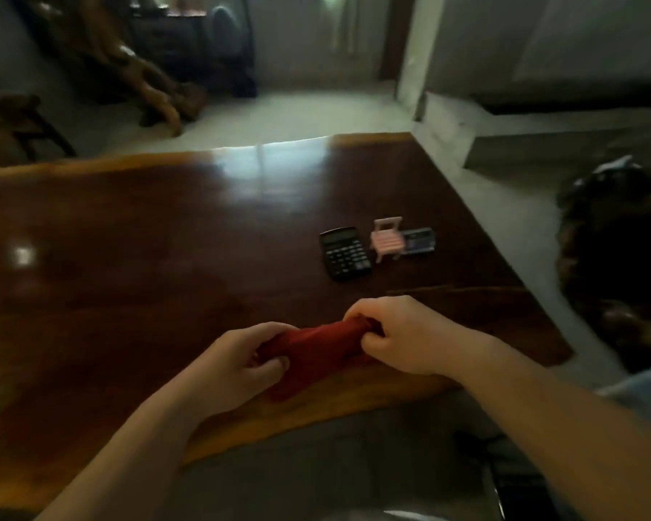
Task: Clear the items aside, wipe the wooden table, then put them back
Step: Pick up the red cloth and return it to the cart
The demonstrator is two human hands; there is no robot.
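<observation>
A red cloth [318, 349] is bunched between both hands just above the near edge of the dark wooden table [147, 257]. My left hand [241, 362] grips its left end and my right hand [403, 336] grips its right end. Farther right on the table lie a black calculator [344, 253], a small pink toy chair [387, 238] standing upright, and a small dark blue box [418, 240] right behind the chair. The three items sit close together in a row.
The table's right edge [504, 257] drops to a pale floor. A dark patterned object [617, 250] sits at the far right. Carved wooden furniture [140, 77] stands beyond the far table edge at the left.
</observation>
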